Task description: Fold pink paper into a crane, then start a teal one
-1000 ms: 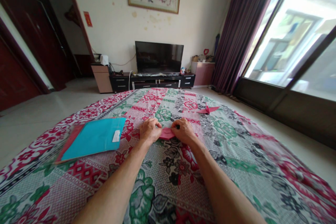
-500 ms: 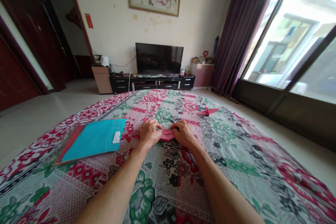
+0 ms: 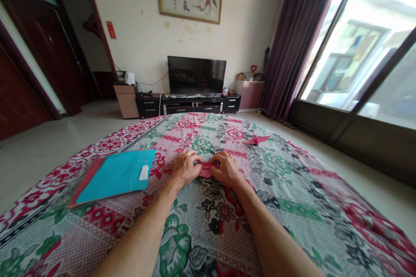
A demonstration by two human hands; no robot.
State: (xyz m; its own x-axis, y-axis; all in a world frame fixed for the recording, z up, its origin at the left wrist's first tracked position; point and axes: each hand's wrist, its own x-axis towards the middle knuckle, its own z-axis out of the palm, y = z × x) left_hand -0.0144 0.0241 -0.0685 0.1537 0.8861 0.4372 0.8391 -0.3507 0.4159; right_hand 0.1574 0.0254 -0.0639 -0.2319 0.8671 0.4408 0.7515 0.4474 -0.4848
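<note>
A small piece of folded pink paper [image 3: 205, 170] lies on the patterned tablecloth [image 3: 201, 225], between my two hands. My left hand [image 3: 186, 167] pinches its left end with thumb and fingers. On the other side, my right hand [image 3: 226, 168] grips the right end, its thumb and fingertips pressed on the paper. Parts of the paper are hidden under the fingers. Beyond my right hand, a folded pink paper crane [image 3: 256, 140] rests on the cloth with its wings spread.
To the left lies a blue packet [image 3: 117, 176] with a white label, on top of reddish sheets [image 3: 87, 180]. Past the round table stand a television [image 3: 196, 75] and a low black cabinet [image 3: 185, 106]. A purple curtain [image 3: 294, 39] hangs beside the window.
Both hands stay on the pink paper. The right thumb and fingers have shifted slightly inward along it, and the paper looks a little flatter. The view has tilted slightly.
</note>
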